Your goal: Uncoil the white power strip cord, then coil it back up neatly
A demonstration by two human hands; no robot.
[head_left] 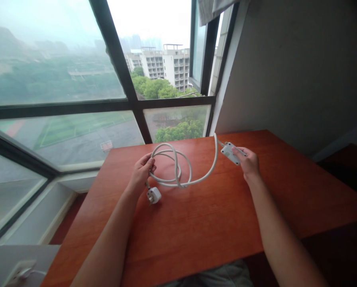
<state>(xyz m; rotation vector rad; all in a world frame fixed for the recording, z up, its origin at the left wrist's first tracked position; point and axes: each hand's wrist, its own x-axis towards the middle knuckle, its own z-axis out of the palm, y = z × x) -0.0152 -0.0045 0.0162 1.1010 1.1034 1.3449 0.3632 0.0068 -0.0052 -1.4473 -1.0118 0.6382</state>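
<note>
A white power strip (230, 154) is gripped at its near end by my right hand (248, 162), held over the right part of the table. From its far end a thick white cord (208, 174) bends down and runs left into loose loops. My left hand (142, 169) pinches those loops at their left side, between thumb and fingers. Just below that hand hangs the cord's white plug (153, 195), its metal prongs facing left. Whether the plug touches the tabletop, I cannot tell.
The reddish-brown wooden table (196, 231) reaches to the windows. Behind it, dark window frames (136, 104) hold glass, and one pane (198, 52) stands swung outward. A grey wall (286, 71) rises on the right. At lower left there is a wall socket (18, 274) with a white cable.
</note>
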